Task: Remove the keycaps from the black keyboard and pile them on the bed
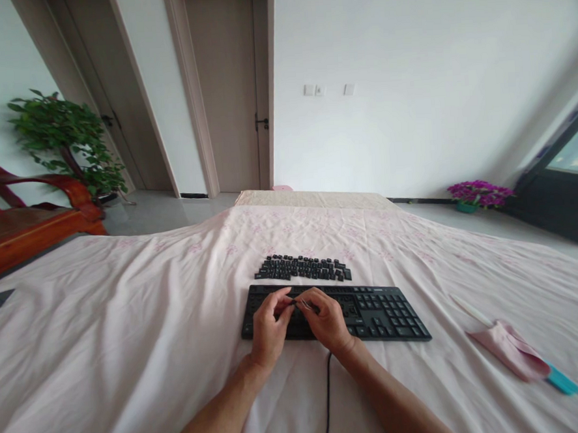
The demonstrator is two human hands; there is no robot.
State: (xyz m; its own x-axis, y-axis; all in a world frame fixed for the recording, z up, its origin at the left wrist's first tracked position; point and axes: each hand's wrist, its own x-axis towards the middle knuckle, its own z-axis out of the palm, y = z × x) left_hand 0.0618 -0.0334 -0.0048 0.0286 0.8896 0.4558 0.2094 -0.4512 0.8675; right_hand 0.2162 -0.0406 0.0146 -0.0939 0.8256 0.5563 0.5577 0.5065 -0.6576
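Note:
A black computer keyboard [387, 312] lies in front of me, its main block largely stripped of keys while the right-hand keys are in place. Above it, my left hand [270, 322] pinches a small black piece that looks like a keycap [293, 302]. My right hand [326, 317] meets it fingertip to fingertip and holds a thin, shiny metal tool [304, 304], possibly tweezers. Both hands partly cover the keyboard's left and middle. Just beyond it, loose black keycaps [302, 268] are laid out in rows.
A pale pink floral cloth [188, 327] with folds covers the table. The keyboard's black cable [328, 397] runs towards me. On the right lie a pink cloth [511, 350] and a blue flat object [562, 379]. A wooden chair [59, 221] stands at the left.

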